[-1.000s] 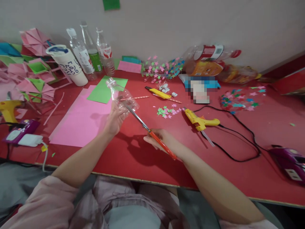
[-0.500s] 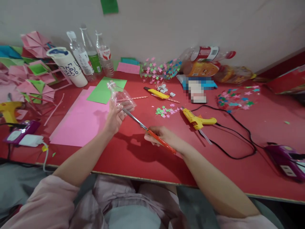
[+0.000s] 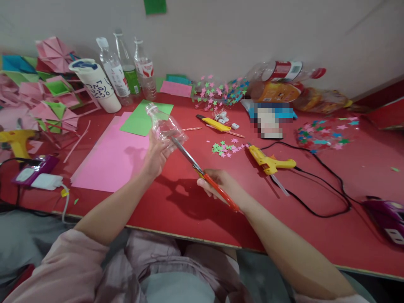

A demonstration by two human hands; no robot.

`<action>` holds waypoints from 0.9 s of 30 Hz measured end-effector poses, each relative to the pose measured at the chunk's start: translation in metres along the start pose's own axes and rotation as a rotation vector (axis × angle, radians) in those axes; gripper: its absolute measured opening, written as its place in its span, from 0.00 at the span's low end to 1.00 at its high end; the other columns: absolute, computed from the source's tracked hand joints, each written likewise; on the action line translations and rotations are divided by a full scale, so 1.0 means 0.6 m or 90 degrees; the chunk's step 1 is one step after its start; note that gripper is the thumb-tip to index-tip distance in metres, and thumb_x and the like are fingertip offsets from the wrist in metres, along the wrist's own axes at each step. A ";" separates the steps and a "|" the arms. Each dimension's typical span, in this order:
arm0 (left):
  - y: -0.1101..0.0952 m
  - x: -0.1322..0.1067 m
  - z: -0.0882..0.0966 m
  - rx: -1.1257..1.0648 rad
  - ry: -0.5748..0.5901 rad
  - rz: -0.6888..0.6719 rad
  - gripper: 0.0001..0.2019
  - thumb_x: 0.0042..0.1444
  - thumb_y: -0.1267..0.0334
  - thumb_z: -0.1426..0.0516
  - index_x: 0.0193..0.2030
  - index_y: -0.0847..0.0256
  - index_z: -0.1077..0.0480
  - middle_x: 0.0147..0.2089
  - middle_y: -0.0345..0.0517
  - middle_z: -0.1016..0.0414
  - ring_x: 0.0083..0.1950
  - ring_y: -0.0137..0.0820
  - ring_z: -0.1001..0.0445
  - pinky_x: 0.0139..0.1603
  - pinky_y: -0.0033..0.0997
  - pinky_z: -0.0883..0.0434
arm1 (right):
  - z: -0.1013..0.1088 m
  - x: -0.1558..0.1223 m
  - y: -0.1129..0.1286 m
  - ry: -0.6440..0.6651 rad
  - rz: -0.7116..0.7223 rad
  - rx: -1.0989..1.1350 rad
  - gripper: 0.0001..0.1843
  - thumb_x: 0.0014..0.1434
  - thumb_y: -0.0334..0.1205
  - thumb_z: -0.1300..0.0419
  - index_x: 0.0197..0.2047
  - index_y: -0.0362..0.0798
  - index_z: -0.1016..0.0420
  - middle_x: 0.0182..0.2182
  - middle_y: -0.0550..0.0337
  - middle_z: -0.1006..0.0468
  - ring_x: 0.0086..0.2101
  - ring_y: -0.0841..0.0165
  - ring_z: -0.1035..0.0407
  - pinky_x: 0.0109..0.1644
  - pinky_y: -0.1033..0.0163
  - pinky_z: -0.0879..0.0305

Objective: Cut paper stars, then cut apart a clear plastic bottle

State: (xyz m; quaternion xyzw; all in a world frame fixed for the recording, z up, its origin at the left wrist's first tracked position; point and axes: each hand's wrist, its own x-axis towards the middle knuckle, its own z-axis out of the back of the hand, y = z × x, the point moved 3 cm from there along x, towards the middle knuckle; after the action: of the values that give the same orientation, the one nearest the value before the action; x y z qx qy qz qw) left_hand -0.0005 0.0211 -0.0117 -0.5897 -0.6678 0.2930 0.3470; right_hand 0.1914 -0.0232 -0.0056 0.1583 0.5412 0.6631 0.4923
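My left hand (image 3: 157, 156) is closed around a clear plastic bottle top (image 3: 168, 124), a cut-off piece whose neck points up and left. In my right hand (image 3: 217, 185) is a pair of scissors (image 3: 217, 189) with red handles. Their metal blades reach up and left to the cut edge of the plastic, close to my left fingers. Whether the blades are fully closed is hard to make out. Below the bottle top lie a green paper sheet (image 3: 135, 120) and pink paper sheets (image 3: 107, 160).
Star cut-outs (image 3: 222, 148), a yellow utility knife (image 3: 214, 123) and a yellow glue gun (image 3: 271, 162) with a looping black cord lie on the red table (image 3: 189, 219). Upright bottles (image 3: 147, 80) and a white tumbler (image 3: 97, 88) stand back left. A purple power strip (image 3: 386, 219) lies right.
The whole scene has shifted slightly to the right in view. Both hands keep hold of the bottle top and the scissors, with the blades still at the plastic's edge.
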 end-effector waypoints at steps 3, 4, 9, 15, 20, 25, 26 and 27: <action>0.003 -0.001 -0.001 0.009 0.027 0.001 0.37 0.48 0.61 0.38 0.64 0.47 0.48 0.50 0.45 0.23 0.61 0.43 0.28 0.65 0.50 0.37 | -0.005 -0.001 0.004 -0.012 0.008 -0.005 0.27 0.49 0.66 0.40 0.23 0.49 0.40 0.16 0.67 0.36 0.18 0.74 0.41 0.23 0.66 0.45; 0.004 -0.001 -0.001 0.014 0.033 -0.001 0.37 0.49 0.61 0.38 0.64 0.47 0.48 0.51 0.45 0.24 0.61 0.43 0.29 0.65 0.50 0.37 | -0.006 -0.002 0.006 -0.016 0.010 -0.011 0.28 0.49 0.66 0.40 0.23 0.49 0.39 0.16 0.67 0.36 0.18 0.74 0.41 0.23 0.66 0.45; 0.003 0.002 0.001 0.067 0.038 -0.037 0.40 0.48 0.58 0.38 0.65 0.44 0.52 0.56 0.46 0.27 0.61 0.42 0.29 0.65 0.52 0.37 | -0.009 -0.003 0.006 -0.038 0.015 -0.039 0.27 0.52 0.66 0.43 0.23 0.49 0.39 0.16 0.66 0.35 0.18 0.74 0.41 0.23 0.66 0.46; 0.004 0.002 0.001 0.082 0.058 -0.046 0.38 0.50 0.57 0.39 0.66 0.43 0.53 0.58 0.47 0.28 0.63 0.43 0.31 0.66 0.53 0.38 | -0.016 -0.008 0.004 -0.028 0.026 -0.020 0.26 0.56 0.63 0.45 0.23 0.49 0.39 0.15 0.66 0.36 0.17 0.74 0.40 0.24 0.66 0.45; 0.008 0.005 0.005 0.071 0.074 -0.047 0.39 0.50 0.57 0.39 0.66 0.44 0.53 0.54 0.46 0.26 0.63 0.44 0.30 0.66 0.55 0.39 | -0.018 -0.011 0.009 -0.040 0.035 -0.031 0.26 0.58 0.63 0.47 0.22 0.50 0.41 0.14 0.66 0.36 0.16 0.74 0.41 0.23 0.66 0.46; 0.009 0.009 0.010 0.084 0.084 -0.048 0.40 0.50 0.56 0.40 0.67 0.44 0.54 0.54 0.47 0.26 0.63 0.44 0.30 0.66 0.56 0.41 | -0.021 -0.009 0.010 -0.045 0.044 -0.031 0.26 0.58 0.62 0.48 0.22 0.50 0.41 0.12 0.67 0.37 0.15 0.74 0.42 0.22 0.66 0.47; 0.009 0.009 0.010 0.086 0.086 -0.047 0.39 0.50 0.56 0.40 0.67 0.44 0.55 0.55 0.47 0.26 0.63 0.44 0.30 0.66 0.56 0.41 | -0.021 -0.009 0.009 -0.047 0.042 -0.031 0.25 0.58 0.62 0.48 0.23 0.50 0.40 0.12 0.67 0.38 0.15 0.74 0.42 0.22 0.66 0.47; 0.008 0.009 0.009 0.088 0.087 -0.047 0.39 0.50 0.56 0.40 0.67 0.44 0.55 0.55 0.47 0.26 0.63 0.44 0.30 0.66 0.56 0.41 | -0.022 -0.008 0.008 -0.047 0.039 -0.031 0.25 0.58 0.62 0.48 0.23 0.50 0.40 0.12 0.67 0.38 0.15 0.74 0.42 0.21 0.66 0.47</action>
State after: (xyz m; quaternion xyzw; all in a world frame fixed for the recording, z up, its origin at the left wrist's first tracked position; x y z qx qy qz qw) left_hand -0.0023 0.0272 -0.0183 -0.5583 -0.6419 0.2841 0.4422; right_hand 0.1818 -0.0343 -0.0048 0.1875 0.5012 0.6846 0.4950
